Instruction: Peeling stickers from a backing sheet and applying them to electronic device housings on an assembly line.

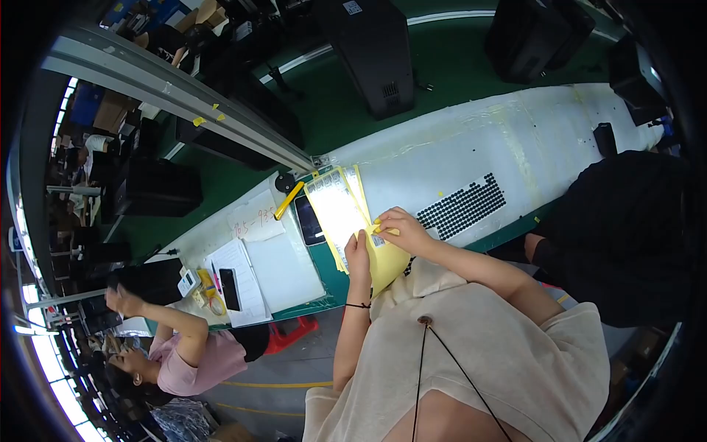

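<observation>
A sheet of labels with yellow backing point(389, 267) bends down over the near table edge, its printed labels partly showing near my fingers. My left hand point(358, 254) is closed on the left side of this sheet, thumb uppermost. My right hand point(403, 228) pinches at its upper edge; whether a single label is between the fingertips is too small to tell. Behind both hands lies a stack of white label sheets with yellow borders point(335, 206). To the right, several small black round pieces point(462, 208) sit in close rows on the white table surface.
Left of the stack are a dark flat device point(309, 219), a yellow utility knife point(289, 201) and a black round item point(284, 182). Farther left, a black phone point(230, 289) rests on papers. A co-worker in pink point(193, 365) is at left; a dark-clothed person point(618, 243) is close at right.
</observation>
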{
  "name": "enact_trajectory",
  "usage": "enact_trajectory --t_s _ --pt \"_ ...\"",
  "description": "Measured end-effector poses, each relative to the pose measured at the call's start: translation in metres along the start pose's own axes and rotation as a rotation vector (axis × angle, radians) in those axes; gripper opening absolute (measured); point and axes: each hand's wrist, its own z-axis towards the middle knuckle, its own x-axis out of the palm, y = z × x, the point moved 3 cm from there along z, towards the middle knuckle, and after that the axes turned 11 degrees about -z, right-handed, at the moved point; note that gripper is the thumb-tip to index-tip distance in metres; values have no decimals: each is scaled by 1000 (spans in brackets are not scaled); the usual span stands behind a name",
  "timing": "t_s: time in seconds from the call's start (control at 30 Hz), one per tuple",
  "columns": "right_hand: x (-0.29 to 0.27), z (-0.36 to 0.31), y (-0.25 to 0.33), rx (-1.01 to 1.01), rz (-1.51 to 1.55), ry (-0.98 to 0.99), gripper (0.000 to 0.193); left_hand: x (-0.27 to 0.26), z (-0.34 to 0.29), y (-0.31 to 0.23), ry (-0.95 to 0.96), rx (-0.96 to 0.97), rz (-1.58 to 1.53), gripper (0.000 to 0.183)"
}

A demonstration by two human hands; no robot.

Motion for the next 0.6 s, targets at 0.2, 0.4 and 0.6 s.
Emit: enact_trajectory --t_s 0.2,0.4,0.6 --pt "12 11 -9 95 260 -151 13 -31 7 -16 -94 71 -141 26" --pt "-5 14 -45 447 769 -175 16 -60 -5 -72 -282 211 -200 30" --pt "-18 21 -51 480 868 -237 30 -41 -43 -140 -418 895 243 19"
